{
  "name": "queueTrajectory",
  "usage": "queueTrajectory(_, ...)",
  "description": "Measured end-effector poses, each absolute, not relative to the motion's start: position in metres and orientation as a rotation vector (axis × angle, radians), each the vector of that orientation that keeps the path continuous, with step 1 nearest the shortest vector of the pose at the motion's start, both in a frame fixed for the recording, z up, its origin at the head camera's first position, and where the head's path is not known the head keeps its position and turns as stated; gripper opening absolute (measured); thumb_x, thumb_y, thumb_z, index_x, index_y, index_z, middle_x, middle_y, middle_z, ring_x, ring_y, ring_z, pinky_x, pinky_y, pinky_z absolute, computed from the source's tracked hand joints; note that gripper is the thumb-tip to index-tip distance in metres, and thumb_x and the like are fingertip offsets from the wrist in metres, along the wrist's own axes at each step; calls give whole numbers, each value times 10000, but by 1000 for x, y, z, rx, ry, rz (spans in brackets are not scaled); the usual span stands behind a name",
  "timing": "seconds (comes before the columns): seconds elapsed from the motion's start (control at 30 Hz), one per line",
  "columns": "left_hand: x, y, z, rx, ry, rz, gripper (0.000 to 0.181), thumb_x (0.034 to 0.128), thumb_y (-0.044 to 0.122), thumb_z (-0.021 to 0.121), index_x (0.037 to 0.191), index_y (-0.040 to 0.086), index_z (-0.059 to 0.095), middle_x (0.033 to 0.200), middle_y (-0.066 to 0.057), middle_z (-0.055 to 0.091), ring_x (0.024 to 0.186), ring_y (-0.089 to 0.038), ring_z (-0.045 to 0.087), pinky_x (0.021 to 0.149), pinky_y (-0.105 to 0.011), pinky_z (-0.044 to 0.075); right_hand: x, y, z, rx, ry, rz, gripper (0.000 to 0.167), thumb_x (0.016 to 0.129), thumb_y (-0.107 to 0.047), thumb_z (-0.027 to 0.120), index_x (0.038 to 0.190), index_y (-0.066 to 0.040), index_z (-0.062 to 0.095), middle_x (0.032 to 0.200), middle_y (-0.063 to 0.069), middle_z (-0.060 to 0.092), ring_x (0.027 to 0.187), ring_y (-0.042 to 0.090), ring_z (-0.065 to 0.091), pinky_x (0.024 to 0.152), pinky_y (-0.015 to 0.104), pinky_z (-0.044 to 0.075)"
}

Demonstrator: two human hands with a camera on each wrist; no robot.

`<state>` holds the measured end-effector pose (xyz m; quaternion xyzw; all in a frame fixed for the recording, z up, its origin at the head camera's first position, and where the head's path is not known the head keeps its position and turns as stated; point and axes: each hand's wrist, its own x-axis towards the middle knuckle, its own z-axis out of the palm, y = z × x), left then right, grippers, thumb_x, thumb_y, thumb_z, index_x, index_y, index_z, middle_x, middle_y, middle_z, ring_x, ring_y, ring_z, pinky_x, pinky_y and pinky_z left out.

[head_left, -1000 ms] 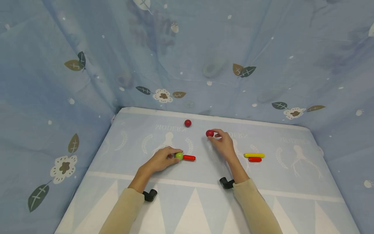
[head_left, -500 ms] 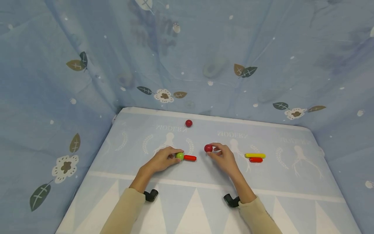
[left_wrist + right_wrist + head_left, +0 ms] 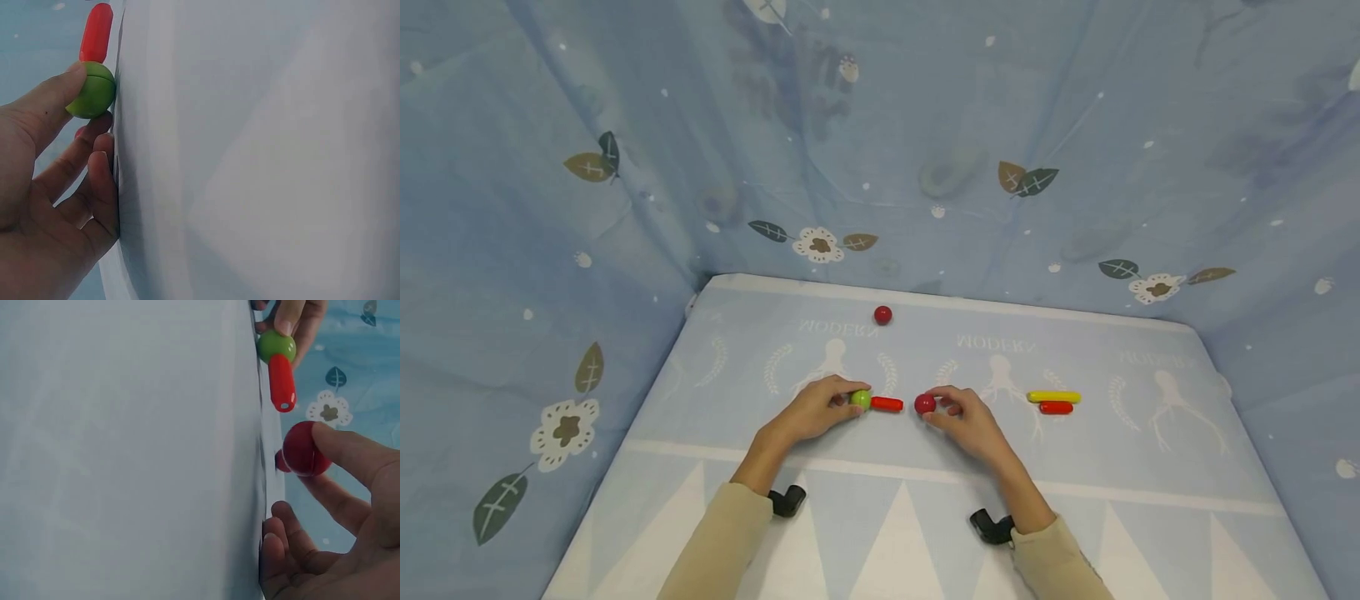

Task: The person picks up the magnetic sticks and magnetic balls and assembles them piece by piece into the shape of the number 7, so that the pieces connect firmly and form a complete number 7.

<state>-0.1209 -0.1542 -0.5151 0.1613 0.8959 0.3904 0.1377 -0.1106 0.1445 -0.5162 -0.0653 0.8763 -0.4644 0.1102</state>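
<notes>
My left hand [image 3: 817,408] pinches a green ball [image 3: 95,94] between thumb and finger, low at the table. A short red rod [image 3: 282,384] sticks out from that ball toward the right, its free end showing a small hole. My right hand [image 3: 967,424] pinches a dark red ball [image 3: 304,449] by thumb and finger. In the head view this red ball sits just right of the rod's free end, with a small gap between them. A second red ball [image 3: 883,315] lies farther back on the table.
To the right, a yellow rod [image 3: 1054,397] and another short red rod [image 3: 1056,408] lie side by side. The cloth-covered table [image 3: 880,517] meets a blue patterned curtain [image 3: 880,150] at its back edge. A black wrist device [image 3: 992,528] is by each sleeve.
My right hand has brought its red ball toward me and slightly left, close to the rod's free end. The left hand stays in place with the green ball.
</notes>
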Motion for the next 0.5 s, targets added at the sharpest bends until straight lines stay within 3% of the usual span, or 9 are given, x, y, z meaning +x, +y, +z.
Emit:
queueTrajectory(0.2,-122,-154,-515,470,2597,1119,424,929,258,739,1345,249,660,1099,45,602,927,-154,527,824,-340,468,-110,142,-524,-363,2626,-1381,280,863,-174,802,1136,-159,739,1056,62,643,959,264,549,829,436,461)
queueTrajectory(0.5,-121,-152,-513,460,2607,1119,416,926,252,742,1335,241,668,1084,48,608,914,-152,533,811,-340,472,-110,138,-529,-435,2670,-1376,308,836,-150,827,1131,-128,744,1001,25,646,956,254,519,816,419,432)
